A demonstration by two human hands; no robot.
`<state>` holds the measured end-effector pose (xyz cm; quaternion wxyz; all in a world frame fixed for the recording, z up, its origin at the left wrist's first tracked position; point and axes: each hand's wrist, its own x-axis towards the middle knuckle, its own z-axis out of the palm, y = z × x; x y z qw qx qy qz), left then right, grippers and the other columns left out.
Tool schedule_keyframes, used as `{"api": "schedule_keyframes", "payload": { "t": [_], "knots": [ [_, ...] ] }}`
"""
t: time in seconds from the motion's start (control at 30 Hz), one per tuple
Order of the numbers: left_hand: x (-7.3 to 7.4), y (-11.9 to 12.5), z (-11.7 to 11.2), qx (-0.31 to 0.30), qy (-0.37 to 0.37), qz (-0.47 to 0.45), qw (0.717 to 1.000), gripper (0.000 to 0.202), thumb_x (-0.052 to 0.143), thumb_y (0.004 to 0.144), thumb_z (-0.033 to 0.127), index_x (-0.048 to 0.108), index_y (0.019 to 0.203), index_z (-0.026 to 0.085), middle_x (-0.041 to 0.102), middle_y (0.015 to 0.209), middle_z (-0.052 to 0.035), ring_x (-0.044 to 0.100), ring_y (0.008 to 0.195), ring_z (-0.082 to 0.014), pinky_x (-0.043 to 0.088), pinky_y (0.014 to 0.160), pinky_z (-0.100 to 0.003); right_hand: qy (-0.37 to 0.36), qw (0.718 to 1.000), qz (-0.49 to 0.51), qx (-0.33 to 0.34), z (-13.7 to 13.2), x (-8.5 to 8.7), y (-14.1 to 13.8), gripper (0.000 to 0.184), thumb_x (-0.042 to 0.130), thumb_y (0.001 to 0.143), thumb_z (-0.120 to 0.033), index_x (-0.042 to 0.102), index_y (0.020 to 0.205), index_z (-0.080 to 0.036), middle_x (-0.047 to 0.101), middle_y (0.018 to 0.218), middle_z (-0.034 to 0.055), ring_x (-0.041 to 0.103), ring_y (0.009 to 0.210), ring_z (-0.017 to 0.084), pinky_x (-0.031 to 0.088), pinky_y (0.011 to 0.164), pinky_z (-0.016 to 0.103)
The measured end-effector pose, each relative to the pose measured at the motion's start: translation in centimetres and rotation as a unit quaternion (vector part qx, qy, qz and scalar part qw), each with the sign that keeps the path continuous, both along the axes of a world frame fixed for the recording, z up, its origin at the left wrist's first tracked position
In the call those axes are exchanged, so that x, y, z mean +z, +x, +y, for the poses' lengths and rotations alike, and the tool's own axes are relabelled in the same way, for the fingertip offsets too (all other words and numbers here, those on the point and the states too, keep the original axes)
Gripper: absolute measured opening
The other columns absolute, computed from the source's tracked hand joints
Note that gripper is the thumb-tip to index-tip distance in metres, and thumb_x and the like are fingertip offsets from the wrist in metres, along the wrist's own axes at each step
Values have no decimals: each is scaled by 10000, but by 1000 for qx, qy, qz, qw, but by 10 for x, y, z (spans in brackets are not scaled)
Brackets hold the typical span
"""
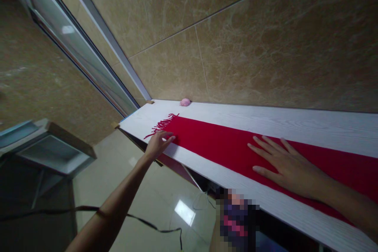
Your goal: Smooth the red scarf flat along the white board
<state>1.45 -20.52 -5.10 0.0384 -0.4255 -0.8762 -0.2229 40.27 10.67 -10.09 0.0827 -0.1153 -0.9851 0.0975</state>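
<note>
A long red scarf (212,139) lies flat along a white wood-grain tabletop (236,116), with its fringe (159,126) fanned out at the far left end. My left hand (159,141) rests at the near corner of the scarf beside the fringe, thumb a little apart from the fingers and the cloth showing between them. Palm down on the middle of the scarf, my right hand (283,165) is open with its fingers spread. The right end of the scarf runs out of view.
A small pink object (185,102) sits against the tiled wall (251,47) at the back. A dark strap (141,220) hangs across the lower left, above the shiny floor (118,181). At left stands a cabinet-like piece (71,141). A pixelated patch covers part of the lower middle.
</note>
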Motion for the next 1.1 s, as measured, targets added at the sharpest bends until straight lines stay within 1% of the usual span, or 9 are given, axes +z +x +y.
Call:
{"api": "schedule_keyframes", "payload": {
  "t": [0.13,0.27,0.43,0.53,0.67,0.83,0.97,1.03,1.1],
  "knots": [
    [-4,2,13,31,-25,16,999,215,696,916,366,850,1002,244,819,1056,-80,739,954,-261,554,879,-362,-9,1000,-18,-7,-2,6,-2,926,324,1004,-882,465,1681,-265,301,1756,96,250,1637,396,158,1313,712],
    [-8,-3,13,47,-7,24,999,167,660,920,310,801,914,220,808,1029,-100,731,977,-279,536,912,-380,-15,999,-39,-11,-4,9,-2,941,306,1004,-882,427,1699,-260,259,1769,84,213,1647,385,131,1320,699],
    [-8,-10,3,76,28,-5,997,266,556,971,348,762,974,181,812,965,-106,739,882,-267,546,806,-357,-7,1000,-24,-7,-3,8,-1,923,293,1010,-880,429,1699,-280,263,1768,79,222,1647,377,139,1320,699],
    [-4,-10,-1,63,41,-25,997,310,594,952,428,788,995,191,824,981,-93,732,860,-259,553,787,-346,-5,1000,-19,-1,-2,6,-1,916,300,1013,-876,437,1695,-280,278,1764,82,231,1644,383,147,1317,707],
    [-3,-5,2,31,49,-47,997,269,751,849,504,821,864,245,817,975,-74,714,891,-262,556,858,-364,-4,1000,-19,-3,-2,5,-1,922,298,1013,-873,436,1696,-270,274,1765,91,238,1642,389,142,1316,712],
    [-7,-1,11,48,107,-99,988,217,830,789,457,777,738,253,773,907,-68,678,910,-265,545,879,-372,-9,1000,-14,-7,-3,5,-2,919,327,1010,-868,447,1693,-265,286,1764,105,247,1638,401,139,1315,715],
    [-5,-1,11,86,187,-215,955,212,859,754,398,757,756,213,725,765,-33,644,765,-213,506,686,-291,-12,1000,-18,-6,-4,6,-2,918,330,1013,-860,450,1692,-255,276,1769,106,238,1642,396,129,1321,703],
    [-3,-2,10,110,230,-294,921,225,866,764,376,741,785,190,692,701,-12,590,640,-163,435,561,-241,-9,1000,-23,-6,-4,6,-2,927,307,1014,-863,442,1695,-250,263,1772,104,226,1647,387,121,1321,701],
    [-1,-3,10,131,273,-380,874,211,866,787,317,716,823,173,698,714,-10,541,560,-118,374,480,-203,-7,1000,-26,-4,-3,6,-2,938,293,1012,-870,435,1698,-246,258,1772,107,226,1647,387,123,1319,706]
  ]
}}
